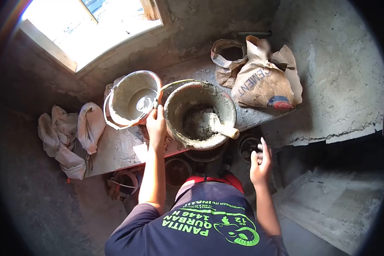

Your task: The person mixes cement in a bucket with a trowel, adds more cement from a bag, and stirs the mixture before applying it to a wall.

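My left hand grips the near right rim of a tilted bucket that has some pale liquid at its bottom. Right beside it stands a mortar-caked bucket with wet grey mix inside. A trowel lies in that mix, its wooden handle resting over the rim. My right hand is in the air to the lower right of the trowel handle, fingers raised and apart, holding nothing.
On the ledge at the back right stand an open cement bag and a smaller paper bag. Pale sacks hang at the left. Below the ledge are a bucket and a dark container. A window is upper left.
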Motion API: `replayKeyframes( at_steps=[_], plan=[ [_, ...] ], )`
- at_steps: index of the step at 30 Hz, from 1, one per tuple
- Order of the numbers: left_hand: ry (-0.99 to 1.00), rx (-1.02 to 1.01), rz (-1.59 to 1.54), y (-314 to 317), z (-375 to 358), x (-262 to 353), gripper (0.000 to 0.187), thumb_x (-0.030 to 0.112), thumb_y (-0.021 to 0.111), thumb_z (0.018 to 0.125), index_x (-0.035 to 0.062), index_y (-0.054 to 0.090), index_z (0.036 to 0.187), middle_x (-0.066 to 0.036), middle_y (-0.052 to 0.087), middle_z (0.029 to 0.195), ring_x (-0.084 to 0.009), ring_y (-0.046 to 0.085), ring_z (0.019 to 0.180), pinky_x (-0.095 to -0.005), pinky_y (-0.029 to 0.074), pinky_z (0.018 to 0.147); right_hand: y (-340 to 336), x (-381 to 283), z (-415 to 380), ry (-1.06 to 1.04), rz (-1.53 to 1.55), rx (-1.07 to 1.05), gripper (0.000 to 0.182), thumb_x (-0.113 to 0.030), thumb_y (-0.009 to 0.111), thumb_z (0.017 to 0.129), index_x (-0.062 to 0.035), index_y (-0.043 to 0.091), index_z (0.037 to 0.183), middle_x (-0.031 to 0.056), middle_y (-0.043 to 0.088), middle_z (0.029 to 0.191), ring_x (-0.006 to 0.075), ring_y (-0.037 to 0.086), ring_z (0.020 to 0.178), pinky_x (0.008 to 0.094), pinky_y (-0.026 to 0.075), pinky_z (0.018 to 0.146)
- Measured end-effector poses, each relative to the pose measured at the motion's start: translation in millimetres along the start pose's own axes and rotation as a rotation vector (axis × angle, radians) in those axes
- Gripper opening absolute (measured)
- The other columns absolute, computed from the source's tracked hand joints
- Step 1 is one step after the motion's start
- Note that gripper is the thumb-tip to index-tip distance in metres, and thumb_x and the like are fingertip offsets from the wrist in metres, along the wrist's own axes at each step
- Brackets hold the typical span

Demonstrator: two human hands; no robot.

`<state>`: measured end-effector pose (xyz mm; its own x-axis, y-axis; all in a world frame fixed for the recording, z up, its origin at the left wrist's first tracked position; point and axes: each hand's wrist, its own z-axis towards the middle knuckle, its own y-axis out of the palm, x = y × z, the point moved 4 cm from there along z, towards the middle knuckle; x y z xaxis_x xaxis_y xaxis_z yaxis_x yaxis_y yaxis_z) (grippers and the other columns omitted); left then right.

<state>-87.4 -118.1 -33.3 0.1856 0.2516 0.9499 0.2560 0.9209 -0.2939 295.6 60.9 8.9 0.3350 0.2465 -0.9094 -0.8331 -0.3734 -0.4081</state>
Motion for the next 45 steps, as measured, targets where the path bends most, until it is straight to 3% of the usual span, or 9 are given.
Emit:
replayKeyframes(
  at_steps=[4, 8, 14, 20, 25, 29, 30, 33, 45],
  plan=[
    [0.167, 0.145, -0.072, 12, -20, 62, 0.027, 0.02, 0.049, 0.108, -0.0029, 0.062, 0.111, -0.008, 0.066, 0.095, -0.0167, 0.061, 0.09, -0.0315, 0.048, 0.087, 3, 57, -69, 0.127, -0.067, 0.05, 0.06, -0.006, 0.067, 0.089, -0.007, 0.052, 0.146, 0.0134, 0.06, 0.117, 0.0119, 0.06, 0.068, 0.0257, 0.05, 0.061],
    [-0.055, -0.142, -0.518, 49, -57, 142, 0.028, 0.017, 0.047, 0.108, 0.0009, 0.062, 0.092, 0.003, 0.056, 0.071, -0.0092, 0.052, 0.062, -0.0249, 0.046, 0.061, -7, 56, -88, 0.206, -0.035, -0.145, 0.052, -0.008, 0.067, 0.088, -0.0054, 0.058, 0.139, 0.0139, 0.063, 0.114, 0.0143, 0.064, 0.071, 0.0276, 0.053, 0.063],
    [0.465, -0.341, -0.181, 105, -127, 210, 0.039, 0.016, 0.053, 0.106, 0.0029, 0.047, 0.07, 0.006, 0.036, 0.058, -0.0038, 0.032, 0.056, -0.0281, 0.027, 0.049, -53, 62, -62, -0.018, 0.078, -0.045, 0.035, -0.009, 0.066, 0.09, -0.0016, 0.066, 0.124, 0.012, 0.066, 0.108, 0.0151, 0.064, 0.077, 0.0268, 0.052, 0.064],
    [0.628, -0.401, 0.043, 142, -211, 299, 0.047, 0.017, 0.064, 0.101, 0.0031, 0.042, 0.062, 0.006, 0.03, 0.059, -0.0043, 0.027, 0.059, -0.0298, 0.022, 0.049, -155, 52, -31, -0.336, 0.206, 0.055, 0.033, -0.016, 0.063, 0.094, 0.0008, 0.062, 0.123, 0.0166, 0.064, 0.125, 0.0312, 0.06, 0.117, 0.041, 0.05, 0.094],
    [0.384, -0.591, 0.003, 216, -269, 334, 0.047, 0.023, 0.07, 0.099, 0.0047, 0.05, 0.061, 0.011, 0.038, 0.06, -0.0003, 0.031, 0.058, -0.0256, 0.022, 0.049, -242, 59, -7, -0.466, 0.255, 0.054, 0.059, -0.028, 0.057, 0.101, 0.0034, 0.042, 0.148, 0.0244, 0.042, 0.152, 0.0388, 0.04, 0.142, 0.0481, 0.028, 0.119],
    [0.231, -0.862, -0.194, 279, -341, 348, 0.047, 0.024, 0.07, 0.099, 0.0046, 0.051, 0.061, 0.009, 0.041, 0.057, -0.0018, 0.033, 0.054, -0.0263, 0.023, 0.047, -317, 70, -10, -0.472, 0.282, -0.007, 0.049, -0.027, 0.057, 0.099, 0.0035, 0.051, 0.136, 0.0196, 0.057, 0.137, 0.0356, 0.046, 0.137, 0.049, 0.024, 0.121],
    [0.188, -0.939, -0.219, 294, -358, 349, 0.048, 0.026, 0.068, 0.099, 0.0048, 0.05, 0.06, 0.007, 0.043, 0.056, -0.0026, 0.035, 0.052, -0.0271, 0.024, 0.047, -338, 73, -17, -0.454, 0.247, 0.08, 0.04, -0.025, 0.059, 0.098, 0.0024, 0.057, 0.127, 0.0168, 0.065, 0.121, 0.0284, 0.06, 0.114, 0.0443, 0.039, 0.11],
    [0.216, -1.18, -0.296, 339, -407, 367, 0.047, 0.022, 0.066, 0.1, -0.0003, 0.051, 0.062, 0.006, 0.04, 0.055, -0.0033, 0.034, 0.057, -0.0296, 0.026, 0.048, -400, 90, -30, -0.402, 0.309, 0.341, 0.018, -0.015, 0.062, 0.094, 0.0015, 0.063, 0.1, 0.0059, 0.058, 0.081, 0.0117, 0.047, 0.067, 0.0275, 0.039, 0.065],
    [0.63, -1.451, -0.353, 579, -549, 450, 0.048, 0.016, 0.071, 0.097, -0.0002, 0.047, 0.059, 0.002, 0.035, 0.052, -0.0044, 0.03, 0.055, -0.0318, 0.024, 0.047, -588, 201, -23, -0.169, 0.188, 0.798, 0.021, -0.017, 0.057, 0.105, -0.0007, 0.057, 0.091, -0.0049, 0.047, 0.075, 0.0039, 0.038, 0.067, 0.0225, 0.031, 0.06]
  ],
)
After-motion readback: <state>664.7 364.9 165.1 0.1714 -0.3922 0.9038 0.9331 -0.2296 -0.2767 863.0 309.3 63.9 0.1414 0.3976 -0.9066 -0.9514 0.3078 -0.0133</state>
